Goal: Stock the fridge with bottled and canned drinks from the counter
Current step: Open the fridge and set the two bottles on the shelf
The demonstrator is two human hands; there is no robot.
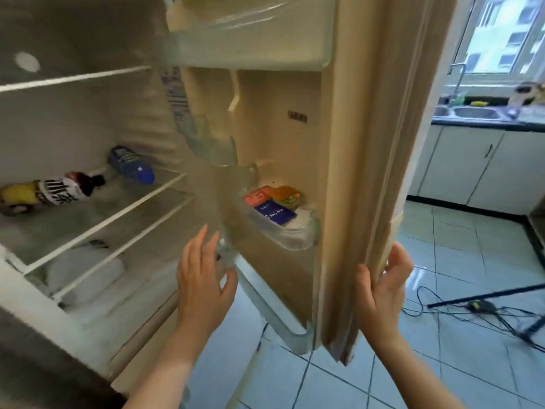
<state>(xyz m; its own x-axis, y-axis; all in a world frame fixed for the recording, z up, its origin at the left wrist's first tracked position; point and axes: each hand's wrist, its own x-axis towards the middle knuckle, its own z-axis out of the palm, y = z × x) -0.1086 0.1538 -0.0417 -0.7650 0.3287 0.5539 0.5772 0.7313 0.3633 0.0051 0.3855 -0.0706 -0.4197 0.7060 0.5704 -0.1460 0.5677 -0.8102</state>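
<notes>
The fridge stands open, its door [354,143] swung out to the right. On a glass shelf [124,211] inside lie a blue-labelled bottle [132,165] and a yellow drink bottle with a black-and-white label [56,188], both on their sides. My right hand [383,290] grips the outer edge of the door, thumb on the inner seal and fingers wrapped behind. My left hand [203,278] hovers with fingers spread and relaxed in front of the fridge opening, near the door's hinge side, holding nothing.
A door bin [295,240] holds several small packets in red, orange and blue. A pale bag [85,273] lies under the lower shelf. To the right are a tiled floor with black cables [472,311], white cabinets and a sink counter [477,113] under a window.
</notes>
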